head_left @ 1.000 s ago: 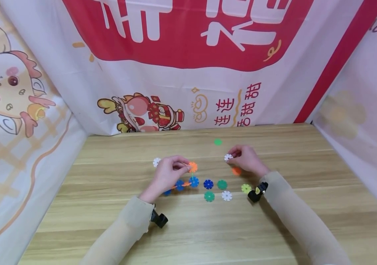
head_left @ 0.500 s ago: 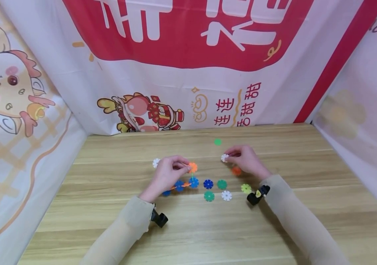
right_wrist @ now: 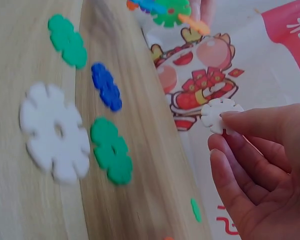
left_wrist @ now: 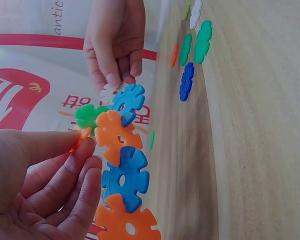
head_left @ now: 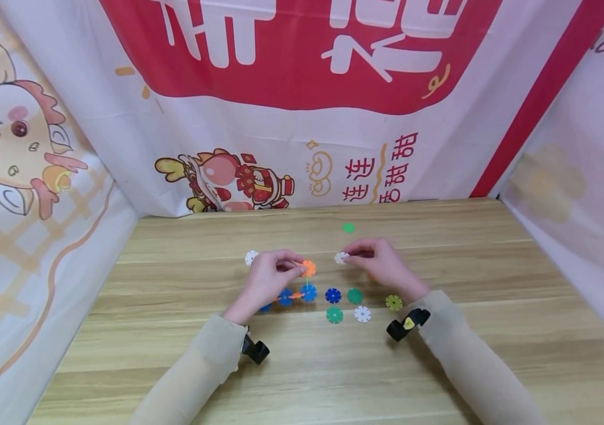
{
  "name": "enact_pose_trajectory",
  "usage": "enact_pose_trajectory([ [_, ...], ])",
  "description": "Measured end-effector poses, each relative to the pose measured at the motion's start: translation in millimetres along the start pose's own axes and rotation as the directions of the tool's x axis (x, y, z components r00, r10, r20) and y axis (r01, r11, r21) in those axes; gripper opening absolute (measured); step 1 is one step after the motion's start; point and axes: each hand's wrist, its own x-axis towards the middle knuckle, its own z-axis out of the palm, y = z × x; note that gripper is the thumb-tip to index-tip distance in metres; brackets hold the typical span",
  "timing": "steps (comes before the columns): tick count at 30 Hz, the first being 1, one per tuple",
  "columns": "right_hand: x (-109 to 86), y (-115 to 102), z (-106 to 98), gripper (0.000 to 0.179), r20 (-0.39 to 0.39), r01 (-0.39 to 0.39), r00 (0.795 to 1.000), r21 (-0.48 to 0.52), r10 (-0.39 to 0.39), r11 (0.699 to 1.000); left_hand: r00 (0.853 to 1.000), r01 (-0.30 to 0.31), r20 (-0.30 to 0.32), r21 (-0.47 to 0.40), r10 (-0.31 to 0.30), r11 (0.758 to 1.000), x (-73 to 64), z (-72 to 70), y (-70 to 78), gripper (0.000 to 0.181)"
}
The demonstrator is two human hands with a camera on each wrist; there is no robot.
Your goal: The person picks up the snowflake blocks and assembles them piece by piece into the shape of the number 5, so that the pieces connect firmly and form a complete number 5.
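My left hand (head_left: 272,274) pinches an orange snowflake disc (head_left: 309,268) between thumb and fingers. In the left wrist view that disc joins a green snowflake disc (left_wrist: 87,116), which joins a chain of blue (left_wrist: 135,172) and orange (left_wrist: 115,137) discs slotted together. The chain's far end is partly hidden behind my left hand in the head view. To the right, my right hand (head_left: 381,260) holds a white snowflake disc (right_wrist: 215,117) by its edge, thumb against fingers. A small gap separates this white disc from the orange one in the head view.
Loose discs lie on the wooden table (head_left: 302,378): dark blue (head_left: 333,296), two green, white (head_left: 363,314) and yellow-green (head_left: 394,303) in front. A bright green disc (head_left: 348,227) lies farther back, another white one (head_left: 250,257) at left. A printed cloth (head_left: 291,147) hangs behind.
My right hand has moved left with the white disc, toward the chain, and now covers most of a loose orange disc. The left hand stays almost still, gripping the same orange disc.
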Motion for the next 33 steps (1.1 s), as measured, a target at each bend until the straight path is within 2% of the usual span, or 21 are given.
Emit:
enact_pose_trajectory([
  [12,-4.6,-14.5,27.1,0.020,0.058,0.125,0.990,0.101,-0.131,0.987,1.000,-0.030,0.005,0.022,0.030,0.999,-0.1,2.2,-1.8,0.014],
  [19,-5.3,-19.7,31.7,0.021,0.067,0.138,0.987,0.139,-0.148,0.981,0.999,-0.032,0.018,0.031,0.032,0.999,0.9,3.7,-1.2,0.014],
  [27,-2.4,-19.1,31.9,0.015,0.086,0.143,0.984,0.145,-0.157,0.979,0.998,-0.002,0.063,0.009,0.002,1.000,3.4,2.7,-2.0,0.009],
  [33,-0.2,-18.7,30.3,0.011,0.107,0.188,0.973,0.143,-0.204,0.972,0.993,0.011,0.119,-0.016,-0.009,1.000,3.4,2.7,-0.7,0.009],
])
